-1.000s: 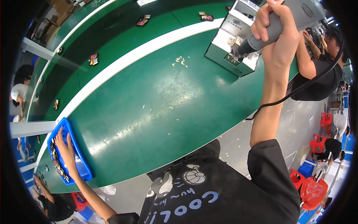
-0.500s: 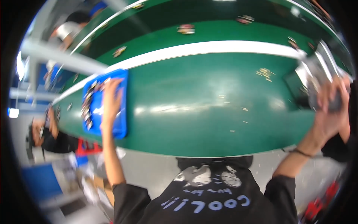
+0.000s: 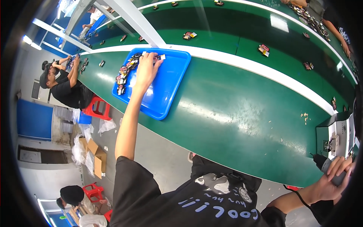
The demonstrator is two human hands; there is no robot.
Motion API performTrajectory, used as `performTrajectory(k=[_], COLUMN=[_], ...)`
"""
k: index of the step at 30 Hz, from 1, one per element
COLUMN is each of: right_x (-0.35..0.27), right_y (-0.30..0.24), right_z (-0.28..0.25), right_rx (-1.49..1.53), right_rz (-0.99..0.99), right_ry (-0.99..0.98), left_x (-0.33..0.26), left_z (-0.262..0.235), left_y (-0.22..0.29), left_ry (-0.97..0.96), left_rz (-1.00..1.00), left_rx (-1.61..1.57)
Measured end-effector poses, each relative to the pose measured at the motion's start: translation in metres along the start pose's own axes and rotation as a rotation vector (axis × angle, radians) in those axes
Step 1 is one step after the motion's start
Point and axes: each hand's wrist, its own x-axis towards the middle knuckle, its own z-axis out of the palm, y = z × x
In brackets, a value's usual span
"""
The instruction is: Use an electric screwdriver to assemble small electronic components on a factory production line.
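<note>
At the far end of a blue tray (image 3: pixel 172 94), my left hand (image 3: pixel 145 72) has its fingers closed on a small black-and-red part (image 3: pixel 158 58) with whitish tabs, mostly hidden by the fingers. A row of similar small parts (image 3: pixel 123 75) lies along the tray's left side. Far to the right, my right hand (image 3: pixel 336 178) is wrapped around a dark electric screwdriver (image 3: pixel 321 162), its thin bit pointing left. Just beyond that hand stands a grey and dark-green box-shaped machine (image 3: pixel 332 132) with a small metal fitting on its front.
Tiny screw-like pieces (image 3: pixel 304 116) are scattered on the green table (image 3: pixel 223 121). A white rail (image 3: pixel 257 72) divides it from a green belt (image 3: pixel 223 41) bearing more parts. A white post (image 3: pixel 143 26) rises behind the tray. Co-workers (image 3: pixel 64 83) sit at the left near a red stool (image 3: pixel 97 108).
The view has swung left and sharpened, so the tray sits nearer the middle. My left hand remains over the tray's far end, and the screwdriver in my right hand appears lower, below the machine.
</note>
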Motion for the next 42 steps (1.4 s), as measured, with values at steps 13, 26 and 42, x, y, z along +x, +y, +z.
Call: performTrajectory(k=[13, 26, 42], right_x=[-0.015, -0.023, -0.032], right_y=[-0.010, -0.012, 0.008], right_z=[0.020, 0.016, 0.064], right_rx=[-0.103, -0.030, -0.183], right_rz=[-0.067, -0.037, -0.014], right_ry=[-0.070, -0.076, 0.107], left_x=[-0.094, -0.121, -0.146], left_z=[-0.070, -0.063, -0.089], left_y=[0.201, 0.259, -0.138], left_ry=[-0.276, -0.547, 0.494], left_rz=[0.443, 0.656, -0.450], left_rx=[-0.553, -0.668, -0.059])
